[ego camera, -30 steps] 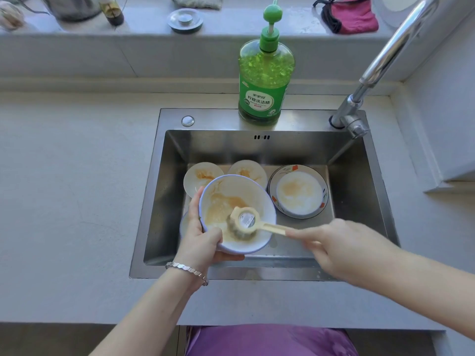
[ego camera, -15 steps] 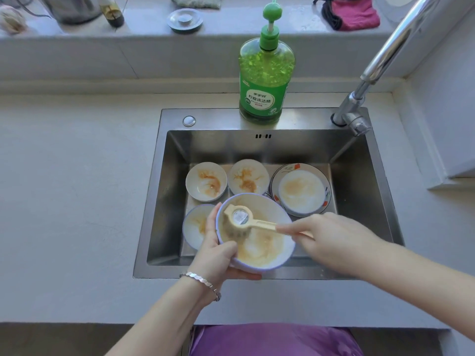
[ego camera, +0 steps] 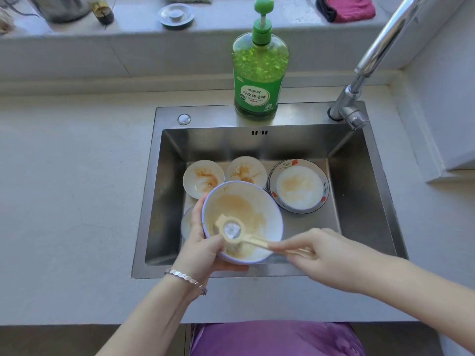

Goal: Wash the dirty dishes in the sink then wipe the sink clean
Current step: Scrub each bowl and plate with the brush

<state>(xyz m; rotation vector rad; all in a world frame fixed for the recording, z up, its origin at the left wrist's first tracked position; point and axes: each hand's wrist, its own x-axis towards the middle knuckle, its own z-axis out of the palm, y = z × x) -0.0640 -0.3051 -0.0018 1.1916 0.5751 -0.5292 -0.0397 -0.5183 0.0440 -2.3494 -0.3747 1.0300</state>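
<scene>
Clearly, the blue-rimmed bowl (ego camera: pixel 246 209) was held tilted over the near-left part of the sink (ego camera: pixel 359 191) by the left hand (ego camera: pixel 203 250), thumb on its near rim and fingers (ego camera: pixel 198 211) curled round its left side. The right hand (ego camera: pixel 326 255) pinched the handle of the dish brush (ego camera: pixel 231 231), its head pressed inside the bowl. A hard scrub could lever a greasy bowl out of that one-handed grip onto the stained saucers (ego camera: pixel 203 178) below and chip them; with no water running from the faucet (ego camera: pixel 359 80), residue might only smear.

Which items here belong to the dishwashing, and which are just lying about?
Job: bowl, brush, left hand, right hand, left saucer, middle saucer, patterned plate, soap bottle, tap, sink.
Lying about: drain stopper, dark bottle, pink cloth.
</scene>
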